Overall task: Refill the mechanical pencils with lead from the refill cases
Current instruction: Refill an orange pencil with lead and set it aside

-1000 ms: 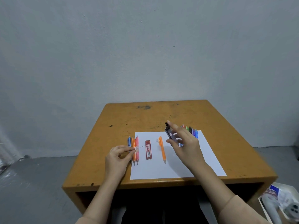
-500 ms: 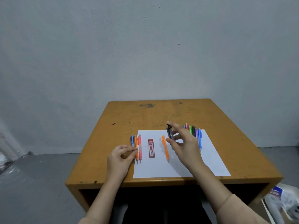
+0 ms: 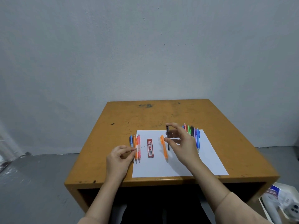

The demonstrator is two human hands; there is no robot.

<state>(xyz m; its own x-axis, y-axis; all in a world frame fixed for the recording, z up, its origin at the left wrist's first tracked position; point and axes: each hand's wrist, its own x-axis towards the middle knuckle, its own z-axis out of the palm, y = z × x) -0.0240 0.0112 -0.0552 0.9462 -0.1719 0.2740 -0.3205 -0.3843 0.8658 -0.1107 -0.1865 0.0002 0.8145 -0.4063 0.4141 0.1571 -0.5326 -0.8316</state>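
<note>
Graphite-thin, the lead is pinched at the left hand's fingertips, its free end pointing right. Past that end lie the red refill case, then the orange pencil, its long axis crosswise to the lead. The pencil lies just beside the right hand, which pinches a dark case upright.
</note>
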